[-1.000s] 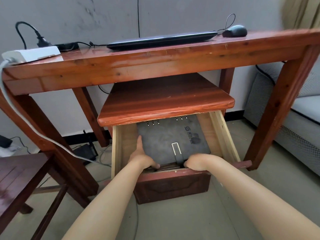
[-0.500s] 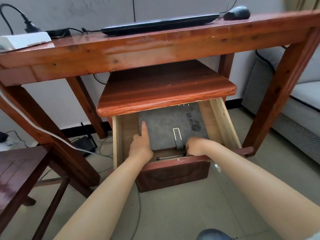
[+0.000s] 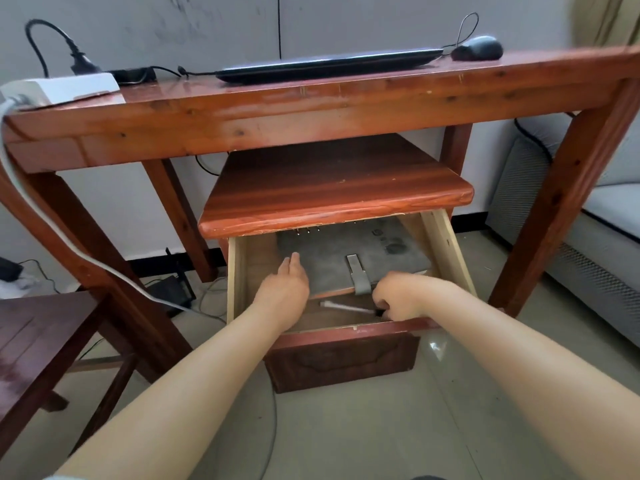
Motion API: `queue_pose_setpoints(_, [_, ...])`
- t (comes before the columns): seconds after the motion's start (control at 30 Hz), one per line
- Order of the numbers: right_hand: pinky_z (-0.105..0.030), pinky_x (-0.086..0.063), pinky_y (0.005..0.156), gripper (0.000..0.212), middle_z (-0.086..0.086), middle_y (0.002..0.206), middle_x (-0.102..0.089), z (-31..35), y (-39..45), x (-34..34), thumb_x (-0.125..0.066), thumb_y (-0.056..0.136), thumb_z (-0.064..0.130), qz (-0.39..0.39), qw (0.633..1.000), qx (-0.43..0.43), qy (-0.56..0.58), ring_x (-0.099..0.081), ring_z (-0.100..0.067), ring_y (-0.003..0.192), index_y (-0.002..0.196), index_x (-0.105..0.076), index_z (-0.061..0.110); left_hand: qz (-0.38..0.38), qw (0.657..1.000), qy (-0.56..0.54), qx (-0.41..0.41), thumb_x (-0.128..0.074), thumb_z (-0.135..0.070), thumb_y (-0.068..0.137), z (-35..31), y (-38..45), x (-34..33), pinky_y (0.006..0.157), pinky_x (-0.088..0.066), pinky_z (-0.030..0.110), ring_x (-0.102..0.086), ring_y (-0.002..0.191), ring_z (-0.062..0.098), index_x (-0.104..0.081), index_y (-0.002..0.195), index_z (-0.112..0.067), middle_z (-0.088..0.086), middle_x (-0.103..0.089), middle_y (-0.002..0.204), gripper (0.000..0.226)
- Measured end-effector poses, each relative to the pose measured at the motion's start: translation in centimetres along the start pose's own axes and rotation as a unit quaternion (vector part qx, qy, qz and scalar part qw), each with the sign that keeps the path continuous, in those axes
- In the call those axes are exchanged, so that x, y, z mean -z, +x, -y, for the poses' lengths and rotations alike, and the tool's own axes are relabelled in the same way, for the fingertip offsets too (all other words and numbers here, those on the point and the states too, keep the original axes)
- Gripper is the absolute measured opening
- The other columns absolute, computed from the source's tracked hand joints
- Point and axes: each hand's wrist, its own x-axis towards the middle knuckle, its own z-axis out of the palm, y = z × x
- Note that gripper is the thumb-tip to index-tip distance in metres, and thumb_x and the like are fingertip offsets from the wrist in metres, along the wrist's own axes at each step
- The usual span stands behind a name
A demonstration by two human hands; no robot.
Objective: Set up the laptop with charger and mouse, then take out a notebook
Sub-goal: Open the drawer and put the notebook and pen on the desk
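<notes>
Grey notebook [image 3: 349, 252] lying flat inside the open drawer [image 3: 237, 275] under the desk [image 3: 311, 109], far edge hidden below the small shelf. Left hand [image 3: 284, 289] flat and released, fingers touching the cover's left side. Right hand [image 3: 398, 299] clenched near the strap, over a pen [image 3: 343, 307]; grasping it or not, cannot tell.

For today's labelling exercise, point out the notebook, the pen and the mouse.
notebook [image 3: 332, 268]: head view, grey cover, left of the strap.
pen [image 3: 343, 306]: head view, middle of its barrel.
mouse [image 3: 478, 47]: head view, its top.
</notes>
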Motion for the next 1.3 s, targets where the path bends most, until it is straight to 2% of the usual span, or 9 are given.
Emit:
queue_pose_setpoints(0.13, [-0.020,-0.035,0.049,0.030,0.004,0.065,-0.044,-3.0,-2.6,-0.5,-0.052,0.087,0.017,-0.105,0.989,-0.009,0.105,-0.043,-0.012,0.056,0.063,-0.036,0.021,-0.090,0.994,-0.036,-0.042,-0.048,-0.016,0.093,1.3,-1.3,0.8,0.093,-0.050,0.040,-0.047,0.124,0.036,-0.027,0.140,-0.001,0.026,-0.045,0.138,0.054])
queue_pose_setpoints(0.2, [-0.024,-0.040,0.055,0.018,0.003,0.070,-0.048,-4.3,-3.6,-1.0,-0.052,0.086,0.016,-0.159,0.978,-0.029,0.131,-0.048,-0.016,0.063,0.073,-0.040,0.020,-0.183,0.976,-0.062,-0.102,-0.068,-0.017,0.080,1.6,-2.2,1.8,0.061,-0.058,0.034,-0.069,0.085,0.035,-0.058,0.114,0.002,0.025,-0.070,0.099,0.040])
queue_pose_setpoints(0.27, [-0.020,-0.036,0.050,0.016,0.010,0.065,-0.045,-5.0,-4.0,-1.6,-0.055,0.085,0.016,-0.236,0.957,-0.033,0.165,-0.048,-0.013,0.060,0.074,-0.044,0.021,-0.275,0.947,-0.078,-0.148,-0.080,-0.020,0.067,1.8,-2.4,2.0,0.036,-0.049,0.022,-0.066,0.047,0.028,-0.068,0.077,0.000,0.015,-0.070,0.059,0.025])
queue_pose_setpoints(0.43, [-0.028,-0.027,0.048,0.030,0.012,0.056,-0.036,-5.1,-4.0,-0.3,-0.056,0.088,0.019,-0.390,0.874,-0.055,0.284,-0.036,-0.010,0.050,0.061,-0.042,0.019,-0.274,0.926,-0.223,-0.131,-0.043,-0.029,0.080,2.9,-3.2,4.7,0.033,-0.047,0.018,-0.064,0.040,0.023,-0.067,0.068,0.000,0.009,-0.067,0.050,0.040])
queue_pose_setpoints(0.5, [-0.029,-0.023,0.050,0.044,0.011,0.054,-0.032,-4.6,-4.2,1.4,-0.054,0.089,0.019,-0.378,0.874,-0.080,0.294,-0.035,-0.017,0.052,0.054,-0.029,0.029,-0.249,0.922,-0.271,-0.120,-0.043,-0.030,0.079,4.1,-3.7,6.5,0.033,-0.049,0.019,-0.065,0.039,0.022,-0.067,0.070,0.002,0.009,-0.068,0.050,0.041])
queue_pose_setpoints(0.63, [-0.030,-0.028,0.056,0.030,0.001,0.062,-0.043,-4.3,-5.2,4.3,-0.046,0.093,0.021,-0.300,0.875,-0.124,0.359,-0.045,-0.023,0.066,0.066,-0.053,0.010,-0.220,0.905,-0.353,-0.090,-0.045,-0.031,0.078,6.4,-4.5,10.8,0.034,-0.049,0.020,-0.066,0.043,0.020,-0.068,0.074,0.001,0.009,-0.070,0.055,0.040])
queue_pose_setpoints(0.83, [-0.029,-0.025,0.049,0.036,0.003,0.056,-0.038,-3.0,-8.3,9.6,-0.042,0.094,0.022,-0.143,0.870,-0.191,0.431,-0.042,-0.021,0.065,0.060,-0.040,0.013,-0.185,0.909,-0.365,-0.077,-0.069,-0.014,0.063,10.6,-6.6,18.8,0.034,-0.048,0.019,-0.066,0.043,0.018,-0.069,0.071,0.001,0.008,-0.070,0.055,0.018])
queue_pose_setpoints(1.1, [-0.024,-0.027,0.048,0.032,0.005,0.057,-0.042,-0.5,-10.9,20.7,-0.039,0.095,0.020,-0.125,0.818,-0.188,0.529,-0.037,-0.011,0.052,0.064,-0.046,0.020,-0.206,0.883,-0.420,0.043,-0.068,-0.012,0.070,18.7,-10.0,27.2,0.039,-0.051,0.025,-0.068,0.049,0.025,-0.068,0.080,0.006,0.014,-0.072,0.063,0.020])
queue_pose_setpoints(1.3, [-0.023,-0.036,0.053,0.022,-0.003,0.084,-0.062,0.9,-10.3,29.1,-0.039,0.095,0.020,-0.129,0.810,-0.160,0.549,-0.045,-0.010,0.056,0.086,-0.057,0.010,-0.251,0.866,-0.421,0.100,-0.078,0.001,0.070,24.5,-11.0,31.2,0.049,-0.057,0.029,-0.071,0.058,0.033,-0.066,0.082,0.009,0.021,-0.073,0.069,0.019])
